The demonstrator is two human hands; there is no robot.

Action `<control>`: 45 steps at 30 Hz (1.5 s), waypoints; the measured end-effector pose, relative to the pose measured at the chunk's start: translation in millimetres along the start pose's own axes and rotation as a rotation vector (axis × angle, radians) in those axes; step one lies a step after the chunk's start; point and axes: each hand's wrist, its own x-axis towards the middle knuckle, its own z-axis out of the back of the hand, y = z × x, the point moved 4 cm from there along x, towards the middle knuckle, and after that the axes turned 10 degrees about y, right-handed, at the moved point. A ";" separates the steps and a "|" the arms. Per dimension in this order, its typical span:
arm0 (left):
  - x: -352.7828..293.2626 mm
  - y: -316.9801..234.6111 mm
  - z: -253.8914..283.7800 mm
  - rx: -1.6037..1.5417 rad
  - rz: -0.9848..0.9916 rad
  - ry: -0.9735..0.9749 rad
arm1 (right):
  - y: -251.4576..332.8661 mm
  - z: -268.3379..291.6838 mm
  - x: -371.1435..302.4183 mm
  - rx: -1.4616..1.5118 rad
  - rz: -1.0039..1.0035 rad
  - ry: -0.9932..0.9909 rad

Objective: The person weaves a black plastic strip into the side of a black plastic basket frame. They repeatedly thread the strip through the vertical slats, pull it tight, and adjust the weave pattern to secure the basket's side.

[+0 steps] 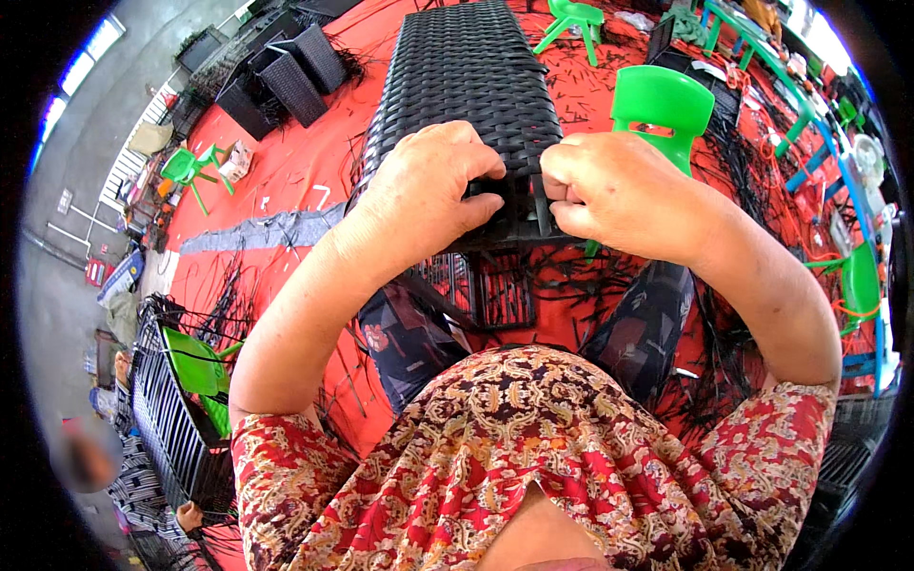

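Observation:
A black woven rattan furniture piece (459, 71) stretches away from me, its near end at my hands. My left hand (428, 186) is curled at the left of that end, thumb and forefinger bent toward each other over the dark edge. What they pinch is lost against the black weave. My right hand (609, 190) is closed at the right corner, its fingers pressed together at a flat black strip (541, 205) that hangs over the end. Below, a slatted black frame part (500, 290) shows between my knees.
A green plastic chair (666, 105) stands just beyond my right hand. Black strips (571, 295) litter the red floor covering (286, 181). At the lower left, another person's hand (189, 516) is near a black frame (176, 419). Finished-looking woven pieces (290, 81) stand far left.

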 end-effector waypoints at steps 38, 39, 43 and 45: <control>-170.1 46.7 -39.0 -0.727 0.707 -0.725 | -42.1 -107.2 -13.3 1.428 0.121 -0.776; -166.6 45.6 -39.3 -0.725 0.625 -0.701 | -43.8 -106.3 -15.5 1.392 0.096 -0.777; -162.7 43.3 -37.8 -0.525 0.519 -0.632 | -40.3 -99.2 -28.0 1.161 -0.057 -0.815; -158.8 41.8 -31.0 -0.243 0.453 -0.550 | -36.3 -88.1 -33.5 0.895 -0.114 -0.842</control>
